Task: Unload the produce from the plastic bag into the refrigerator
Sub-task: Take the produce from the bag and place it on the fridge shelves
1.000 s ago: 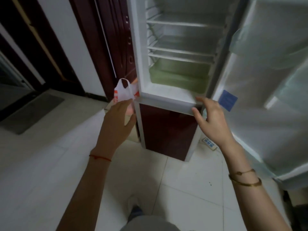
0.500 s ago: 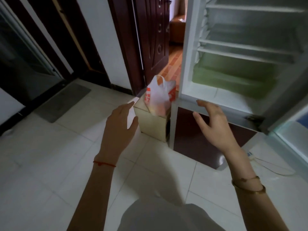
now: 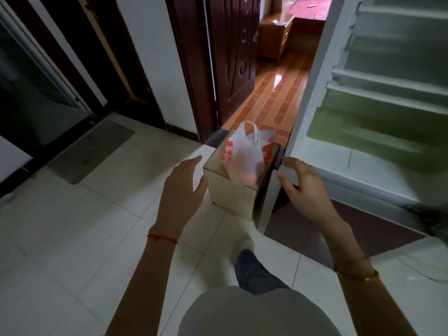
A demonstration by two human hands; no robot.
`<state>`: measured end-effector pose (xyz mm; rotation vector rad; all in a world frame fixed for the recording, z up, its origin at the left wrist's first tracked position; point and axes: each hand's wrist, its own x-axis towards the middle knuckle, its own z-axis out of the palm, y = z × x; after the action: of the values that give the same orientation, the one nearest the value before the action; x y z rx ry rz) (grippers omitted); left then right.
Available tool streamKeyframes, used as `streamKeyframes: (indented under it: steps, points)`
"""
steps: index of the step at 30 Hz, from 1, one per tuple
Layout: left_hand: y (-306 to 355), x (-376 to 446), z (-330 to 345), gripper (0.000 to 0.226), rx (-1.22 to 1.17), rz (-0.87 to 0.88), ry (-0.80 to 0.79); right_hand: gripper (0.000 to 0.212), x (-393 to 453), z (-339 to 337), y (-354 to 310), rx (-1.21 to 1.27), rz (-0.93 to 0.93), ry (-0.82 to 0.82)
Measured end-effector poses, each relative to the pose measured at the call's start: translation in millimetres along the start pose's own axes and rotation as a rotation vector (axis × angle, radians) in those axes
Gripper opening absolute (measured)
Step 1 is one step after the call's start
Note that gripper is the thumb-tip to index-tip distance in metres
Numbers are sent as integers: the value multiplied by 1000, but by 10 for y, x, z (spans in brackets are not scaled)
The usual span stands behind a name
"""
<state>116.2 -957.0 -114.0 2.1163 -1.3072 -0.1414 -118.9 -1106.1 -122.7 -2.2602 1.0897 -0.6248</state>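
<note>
Far left: dark glass door [image 3: 29,93], grey mat [image 3: 92,151] on the white tile floor [image 3: 60,238] in front of it. Next over, white wall, then a dark red wooden door [image 3: 232,69] standing open onto a room with orange-brown flooring.

Left hand [image 3: 180,187]: held in the air over the floor, just left of the box [image 3: 232,192], palm down, fingers [image 3: 194,161] straight and spread, holding nothing. Red string on that wrist.

Box sits on the floor, tight beside the fridge [image 3: 363,141] corner. Bag [image 3: 244,154] stands on top of the box, white with orange print, handles up, something reddish showing through at the bottom. Contents otherwise blurred. Neither hand touches the bag.

Right hand [image 3: 305,187]: just right of the box, in front of the fridge's lower left edge, fingers loosely bent, nothing in them. Contact with the edge: cannot tell. Gold bangle on that wrist.

Right: fridge compartment open, wire-edged shelves, green drawer [image 3: 368,124] at the bottom. Dark red lower door below it, closed.
</note>
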Motion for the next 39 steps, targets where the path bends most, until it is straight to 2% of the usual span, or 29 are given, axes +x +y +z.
streamKeyframes:
  steps: [5,14,22,30,35,39]
  points:
    - [-136,791,183,45,-14,-12,-8,28,803,215,156,-9,42,-15]
    - [-444,2204,539,42,-33,15,11,34,2167,456,368,21,98,-28]
    - [-761,3229,938,40,-100,134,-55,28,2835,807,610,83,331,81]
    - [-1147,4205,1440,43,-163,334,-247,27,3389,1389,703,39,424,156]
    - [-1318,4600,1673,40,-215,378,-390,30,3689,1844,788,79,684,148]
    - [-1418,4810,1843,41,-157,446,-530,37,3893,2056,816,132,856,123]
